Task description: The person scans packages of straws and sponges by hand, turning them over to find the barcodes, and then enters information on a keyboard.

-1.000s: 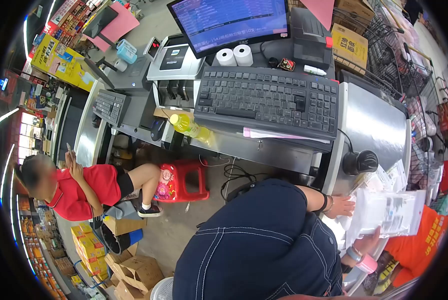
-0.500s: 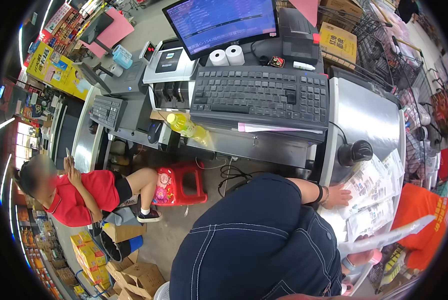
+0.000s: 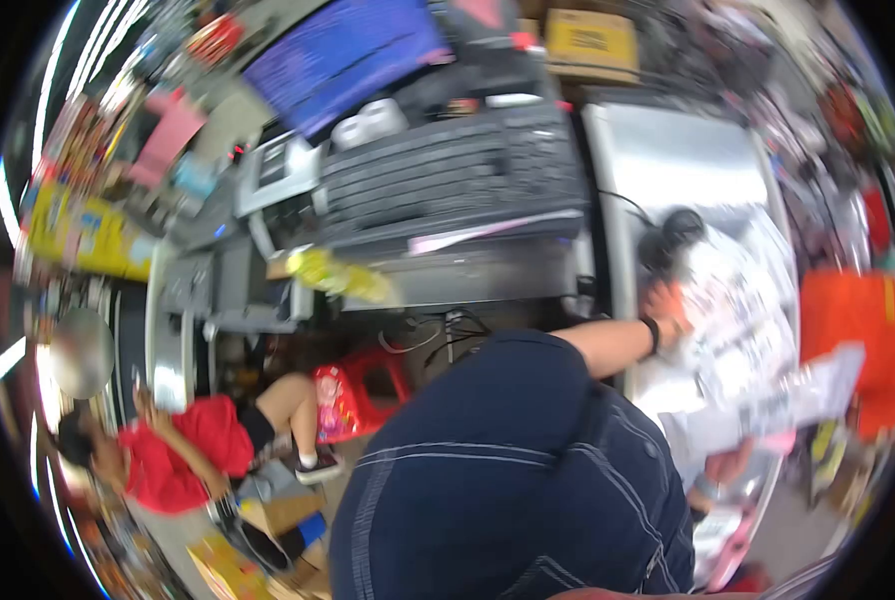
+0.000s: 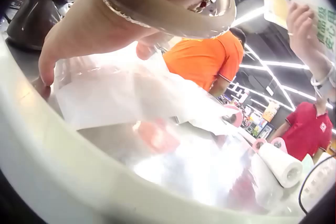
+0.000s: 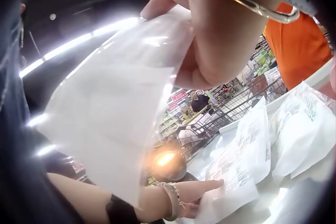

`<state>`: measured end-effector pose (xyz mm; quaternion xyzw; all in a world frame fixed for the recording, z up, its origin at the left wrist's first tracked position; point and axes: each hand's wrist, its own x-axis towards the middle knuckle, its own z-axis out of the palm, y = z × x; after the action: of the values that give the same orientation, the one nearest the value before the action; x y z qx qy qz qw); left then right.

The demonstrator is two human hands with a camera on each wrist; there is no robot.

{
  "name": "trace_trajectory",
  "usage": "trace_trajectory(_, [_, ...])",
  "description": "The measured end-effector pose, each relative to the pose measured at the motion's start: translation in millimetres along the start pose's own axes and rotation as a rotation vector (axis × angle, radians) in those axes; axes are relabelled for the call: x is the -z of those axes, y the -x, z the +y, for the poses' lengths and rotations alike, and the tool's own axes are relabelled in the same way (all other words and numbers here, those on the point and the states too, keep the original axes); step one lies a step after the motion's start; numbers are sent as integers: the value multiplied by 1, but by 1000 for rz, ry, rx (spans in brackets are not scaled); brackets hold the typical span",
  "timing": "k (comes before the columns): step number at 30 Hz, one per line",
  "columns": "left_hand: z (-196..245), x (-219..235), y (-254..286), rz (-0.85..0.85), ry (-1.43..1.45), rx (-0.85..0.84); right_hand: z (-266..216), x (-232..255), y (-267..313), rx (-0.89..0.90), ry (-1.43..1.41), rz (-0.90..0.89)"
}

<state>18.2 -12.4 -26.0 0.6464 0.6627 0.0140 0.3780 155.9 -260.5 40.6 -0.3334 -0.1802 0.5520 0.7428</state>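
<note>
White printed plastic packets [image 3: 738, 290] lie spread on the metal counter at the right. My left hand [image 3: 671, 310] rests on their near edge, fingers extended; the right wrist view also shows this left hand [image 5: 197, 192] against a packet [image 5: 241, 166]. In the left wrist view, the left hand [image 4: 94, 29] spans a white packet [image 4: 115, 92]. My right hand [image 3: 730, 465] is nearer the body, gripping a flat clear-and-white packet [image 3: 768, 410] raised above the counter. Its thumb and fingers pinch the upper edge of that packet [image 5: 115, 92] in the right wrist view.
A black scanner [image 3: 682, 230] stands beside the packets. Keyboard [image 3: 458, 170], monitor [image 3: 348, 60] and yellow bottle [image 3: 338, 275] are on the desk. A person in orange [image 3: 858, 340] stands across the counter; another in red [image 3: 188, 455] sits at left.
The head view has turned and blurred. My right hand has swung the packet aside and tilted it from its earlier position over the other packets. My left hand stays on the packets.
</note>
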Motion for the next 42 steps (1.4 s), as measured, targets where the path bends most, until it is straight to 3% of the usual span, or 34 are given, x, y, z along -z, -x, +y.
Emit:
trace_trajectory(1, [0, -11, -10, 58, -48, 33, 2, 1, 2, 9, 87, 157])
trace_trajectory(2, [-10, -54, -41, 140, 89, 40, 7, -19, 0, 153, 255, 275])
trace_trajectory(3, [-14, -29, -22, 198, 331, -130, 8, -31, -3, 206, 357, 385])
trace_trajectory(4, [-5, 13, 10, 151, 385, -199, 11, -21, -4, 231, 411, 442])
trace_trajectory(6, [-14, -9, -18, -101, 419, -146, 8, -39, -7, 234, 423, 408])
trace_trajectory(7, [-19, -9, -14, -56, 482, -309, 8, -35, -7, 208, 423, 396])
trace_trajectory(8, [-27, -6, -15, -246, 647, -395, 9, -35, -8, 176, 417, 419])
trace_trajectory(9, [-25, -1, -2, -305, 758, -369, 9, -34, -7, 143, 403, 436])
trace_trajectory(11, [-14, 17, 38, -457, 718, -544, 14, -25, -10, 119, 350, 434])
trace_trajectory(12, [-12, 12, 53, -482, 703, -552, 17, -24, -13, 103, 349, 408])
trace_trajectory(14, [-9, 4, 76, -802, 896, -561, 23, -12, -11, 56, 236, 413])
trace_trajectory(15, [-5, 6, 77, -819, 888, -560, 27, -6, -10, 1, 131, 390])
trace_trajectory(17, [-3, 11, 70, -896, 554, -621, 31, 7, -3, 20, 120, 395])
trace_trajectory(18, [0, 11, 52, -1065, 459, -568, 29, 10, 5, 82, 84, 426])
trace_trajectory(19, [6, 9, 38, -1073, 455, -570, 26, 9, 11, 146, 48, 456])
trace_trajectory(21, [17, 4, 11, -357, 348, -791, 17, 15, 23, 171, 43, 478])
trace_trajectory(23, [27, 6, -28, 4, 110, -827, 14, 31, 36, 181, 50, 579])
trace_trajectory(24, [33, 3, -38, -4, 110, -834, 12, 30, 39, 198, 41, 585])
trace_trajectory(26, [44, -6, -56, 78, -23, -543, 12, 30, 43, 212, 31, 597])
trace_trajectory(27, [49, -8, -61, 76, -22, -546, 12, 29, 45, 217, 20, 602])
trace_trajectory(29, [56, -11, -70, -62, -92, -320, 14, 31, 49, 202, 42, 623])
trace_trajectory(33, [67, -4, -65, -118, -77, -254, 19, 40, 55, 169, 119, 627])
trace_trajectory(36, [56, -16, -75, -119, 163, -307, 22, 56, 63, 148, 168, 726])
trace_trajectory(37, [56, -6, -66, -205, 294, -338, 20, 61, 65, 123, 192, 744])
trace_trajectory(38, [46, -27, -75, -131, 289, -354, 19, 63, 65, 105, 224, 784])
trace_trajectory(39, [44, -27, -68, -206, 359, -386, 16, 62, 65, 99, 237, 711])
trace_trajectory(40, [38, -38, -69, -259, 443, -306, 15, 62, 64, 83, 262, 717])
trace_trajectory(42, [42, -18, -39, -232, 348, -184, 14, 60, 62, 55, 266, 643])
